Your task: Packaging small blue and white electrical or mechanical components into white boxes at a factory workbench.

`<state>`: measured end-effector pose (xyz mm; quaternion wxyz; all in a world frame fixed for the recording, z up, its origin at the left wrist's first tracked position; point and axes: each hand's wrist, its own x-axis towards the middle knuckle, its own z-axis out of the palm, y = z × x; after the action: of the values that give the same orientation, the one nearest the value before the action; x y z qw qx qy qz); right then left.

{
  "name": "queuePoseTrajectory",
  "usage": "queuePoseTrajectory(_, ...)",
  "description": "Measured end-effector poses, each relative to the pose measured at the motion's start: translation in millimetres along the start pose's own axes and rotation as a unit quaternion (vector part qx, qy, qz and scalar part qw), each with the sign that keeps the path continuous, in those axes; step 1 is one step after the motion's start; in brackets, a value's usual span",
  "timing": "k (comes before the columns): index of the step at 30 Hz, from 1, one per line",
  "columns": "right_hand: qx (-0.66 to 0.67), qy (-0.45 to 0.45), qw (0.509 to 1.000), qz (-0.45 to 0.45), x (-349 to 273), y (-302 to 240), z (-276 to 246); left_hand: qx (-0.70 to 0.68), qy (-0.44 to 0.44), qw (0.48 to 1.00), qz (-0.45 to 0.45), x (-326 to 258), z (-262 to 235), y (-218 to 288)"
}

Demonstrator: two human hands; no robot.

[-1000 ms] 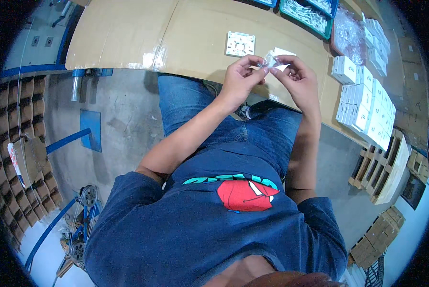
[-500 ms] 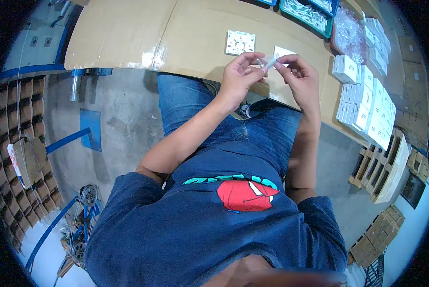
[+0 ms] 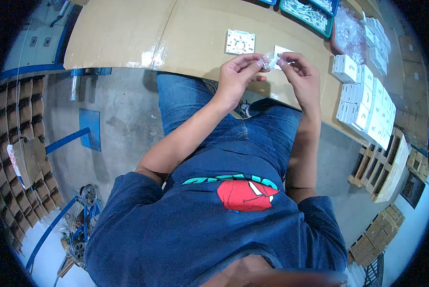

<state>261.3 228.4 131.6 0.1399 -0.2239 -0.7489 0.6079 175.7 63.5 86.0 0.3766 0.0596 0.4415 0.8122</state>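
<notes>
Between my two hands, over the front edge of the cardboard-covered table, a small clear plastic bag (image 3: 271, 60) is stretched out. My left hand (image 3: 237, 76) pinches one side of it between thumb and fingers. On its other side my right hand (image 3: 300, 79) has thumb and forefinger closed on it. Something small and whitish shows at the bag, too small to name. Just beyond my left hand lies a white square plate with cutouts (image 3: 240, 42). Behind the bag and my right hand, a flat white piece (image 3: 284, 49) lies partly hidden.
Green and blue bins (image 3: 306, 18) of slim white parts stand at the far right. Beside them a tray holds crumpled clear plastic bags (image 3: 348, 34). White boxes (image 3: 367, 105) are stacked along the table's right edge, above a wooden pallet (image 3: 379, 167) on the floor.
The plastic bag has spread wider between my hands. My left hand has shifted slightly left, and its fingers have changed position. The plate and boxes have stayed put.
</notes>
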Motion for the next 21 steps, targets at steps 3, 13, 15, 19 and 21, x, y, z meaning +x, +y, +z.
queuePoseTrajectory(3,-0.009,-0.007,1.0,-0.012,-0.4,0.3,1.1,-0.005,0.001,1.0,0.005,2.1,-3.6,-3.2)
queuePoseTrajectory(13,0.0,-0.032,0.999,0.005,-2.3,-3.0,5.8,-0.02,0.02,1.0,0.007,3.8,-6.7,-8.3)
queuePoseTrajectory(15,-0.022,-0.027,0.999,0.015,-1.6,-0.9,2.8,-0.038,0.014,0.999,0.005,2.6,-4.1,-4.3)
queuePoseTrajectory(19,-0.002,-0.006,1.0,0.008,-1.1,-3.4,4.0,-0.056,0.005,0.998,0.015,2.5,-3.2,-4.5)
queuePoseTrajectory(21,0.003,-0.013,1.0,0.006,-1.2,-2.4,2.9,-0.053,0.002,0.998,0.018,2.1,-3.0,-4.3)
